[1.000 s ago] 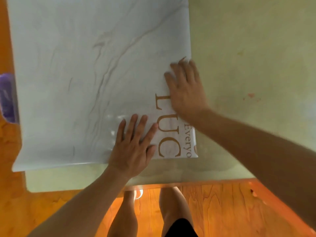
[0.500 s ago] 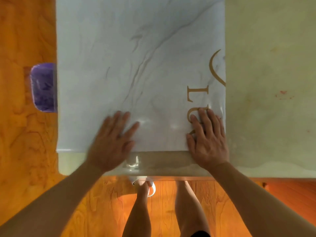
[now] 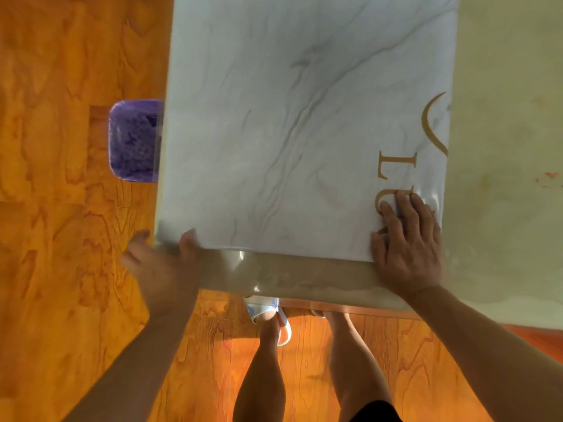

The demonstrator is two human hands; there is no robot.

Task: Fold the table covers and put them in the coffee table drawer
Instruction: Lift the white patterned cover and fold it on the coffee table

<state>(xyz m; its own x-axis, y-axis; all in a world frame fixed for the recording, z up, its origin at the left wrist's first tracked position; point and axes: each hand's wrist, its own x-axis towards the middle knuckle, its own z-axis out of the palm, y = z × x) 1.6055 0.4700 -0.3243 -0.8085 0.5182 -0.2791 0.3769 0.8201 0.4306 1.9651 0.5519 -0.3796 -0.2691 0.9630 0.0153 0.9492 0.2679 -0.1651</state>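
A white marble-patterned table cover (image 3: pixel 289 132) with gold letters lies flat on the pale table (image 3: pixel 502 208), its near edge just short of the table's front edge. My left hand (image 3: pixel 161 266) grips the cover's near left corner, thumb on top and fingers wrapped round the edge; the hand is blurred. My right hand (image 3: pixel 408 242) lies flat with spread fingers on the near right corner, over the gold letters. No drawer is in view.
A purple bin (image 3: pixel 134 141) stands on the orange wooden floor (image 3: pixel 61 208), partly hidden behind the cover's left edge. My legs and a slipper (image 3: pixel 274 315) show below the table's front edge. Bare table top stretches to the right of the cover.
My left hand slid left from lying flat on the cover to gripping its near left corner. My right hand moved from the cover's right edge to its near right corner.
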